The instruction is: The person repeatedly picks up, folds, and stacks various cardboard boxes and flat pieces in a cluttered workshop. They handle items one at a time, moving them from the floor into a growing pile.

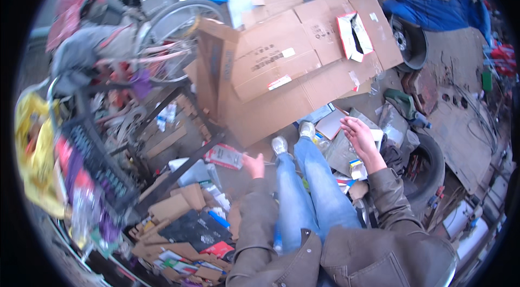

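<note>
My left hand (254, 166) is low over the ground, left of my legs. A red-and-white flat carton (224, 156) meets its fingertips; whether the fingers grip it cannot be made out. Raised right of my knees, my right hand (359, 136) holds nothing, its fingers extended and thumb apart. Beyond my shoes lies a large flattened brown cardboard box (268, 55), stacked on more cardboard. An opened red-and-white carton (354, 37) rests on its right part. At its left edge a folded cardboard piece (215, 69) stands up.
A black plastic crate (97, 157) with flattened cartons (195, 228) beside it is at left. A spoked wheel (162, 43) stands behind. To the right are a tyre (432, 169), a wheel rim (414, 49), a metal plate (467, 140) and plastic bags (392, 128).
</note>
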`<state>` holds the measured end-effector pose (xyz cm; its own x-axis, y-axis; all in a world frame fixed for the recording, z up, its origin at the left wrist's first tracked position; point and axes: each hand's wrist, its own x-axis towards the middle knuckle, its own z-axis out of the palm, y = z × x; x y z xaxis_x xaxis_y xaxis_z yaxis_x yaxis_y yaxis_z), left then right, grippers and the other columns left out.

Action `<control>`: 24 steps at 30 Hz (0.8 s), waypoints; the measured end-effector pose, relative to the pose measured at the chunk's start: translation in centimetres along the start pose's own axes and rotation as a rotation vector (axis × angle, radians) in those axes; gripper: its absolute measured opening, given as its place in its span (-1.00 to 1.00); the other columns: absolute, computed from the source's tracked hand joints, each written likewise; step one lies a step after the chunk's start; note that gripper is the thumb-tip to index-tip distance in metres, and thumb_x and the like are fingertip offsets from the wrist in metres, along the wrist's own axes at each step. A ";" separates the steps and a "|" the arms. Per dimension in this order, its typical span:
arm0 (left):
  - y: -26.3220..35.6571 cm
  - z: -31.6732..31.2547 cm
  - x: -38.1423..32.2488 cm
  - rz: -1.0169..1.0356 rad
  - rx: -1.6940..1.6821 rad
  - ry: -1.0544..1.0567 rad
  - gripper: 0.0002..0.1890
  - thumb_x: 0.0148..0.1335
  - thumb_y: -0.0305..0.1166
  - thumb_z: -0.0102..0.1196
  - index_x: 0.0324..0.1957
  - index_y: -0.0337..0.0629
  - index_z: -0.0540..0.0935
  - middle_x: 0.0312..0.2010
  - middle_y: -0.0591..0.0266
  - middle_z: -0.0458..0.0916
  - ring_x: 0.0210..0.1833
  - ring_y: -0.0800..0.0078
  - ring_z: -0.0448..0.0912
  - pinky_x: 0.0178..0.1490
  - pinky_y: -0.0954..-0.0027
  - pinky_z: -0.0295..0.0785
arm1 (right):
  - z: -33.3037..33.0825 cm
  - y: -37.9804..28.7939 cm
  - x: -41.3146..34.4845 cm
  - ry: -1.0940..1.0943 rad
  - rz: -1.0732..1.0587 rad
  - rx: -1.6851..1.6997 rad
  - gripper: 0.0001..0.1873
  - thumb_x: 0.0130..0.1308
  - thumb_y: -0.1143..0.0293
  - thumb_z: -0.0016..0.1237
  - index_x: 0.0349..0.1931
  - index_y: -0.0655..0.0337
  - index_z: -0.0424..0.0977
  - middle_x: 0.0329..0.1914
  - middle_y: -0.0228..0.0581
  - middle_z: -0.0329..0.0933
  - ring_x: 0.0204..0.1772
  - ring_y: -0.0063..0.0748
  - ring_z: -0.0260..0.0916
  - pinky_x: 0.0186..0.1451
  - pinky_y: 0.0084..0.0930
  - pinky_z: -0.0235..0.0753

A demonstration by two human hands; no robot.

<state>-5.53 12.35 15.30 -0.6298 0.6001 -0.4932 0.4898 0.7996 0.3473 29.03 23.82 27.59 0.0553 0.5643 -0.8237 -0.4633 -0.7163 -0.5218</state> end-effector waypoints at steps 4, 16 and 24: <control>5.7 5.3 13.0 0.319 0.296 0.241 -0.18 -0.11 -0.39 0.25 0.17 -0.51 0.12 0.16 -0.22 0.17 0.26 -0.01 0.17 0.31 0.18 0.09 | -4.5 4.8 14.3 -0.040 -0.080 -0.248 -0.71 0.28 0.34 -0.07 -0.05 0.27 0.35 -0.08 -0.22 0.46 -0.10 -0.48 0.45 -0.03 -0.58 0.43; 10.4 19.4 37.0 0.495 0.461 0.720 -0.33 0.04 -0.22 0.12 0.12 -0.44 0.24 0.07 -0.19 0.35 0.14 0.02 0.34 0.18 0.16 0.26 | -23.3 -1.8 52.0 0.667 -0.363 -0.052 -0.45 0.12 0.07 0.10 -0.09 0.37 0.34 -0.19 -0.20 0.41 -0.18 -0.36 0.39 -0.17 -0.45 0.46; 14.0 18.1 32.0 0.479 0.345 0.804 -0.64 0.24 -0.47 -0.14 0.10 -0.28 0.39 -0.05 -0.06 0.52 -0.08 0.03 0.53 -0.08 0.16 0.43 | -23.0 -2.5 52.5 0.471 -0.555 0.102 -0.74 0.19 0.44 0.05 -0.12 0.20 0.38 -0.35 -0.42 0.43 -0.42 -0.58 0.33 -0.37 -0.62 0.38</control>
<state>-7.89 42.36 -10.06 -0.4782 0.7969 0.3692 0.8672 0.4948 0.0551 53.46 45.78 -19.41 0.6695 0.5798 -0.4643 -0.3355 -0.3216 -0.8855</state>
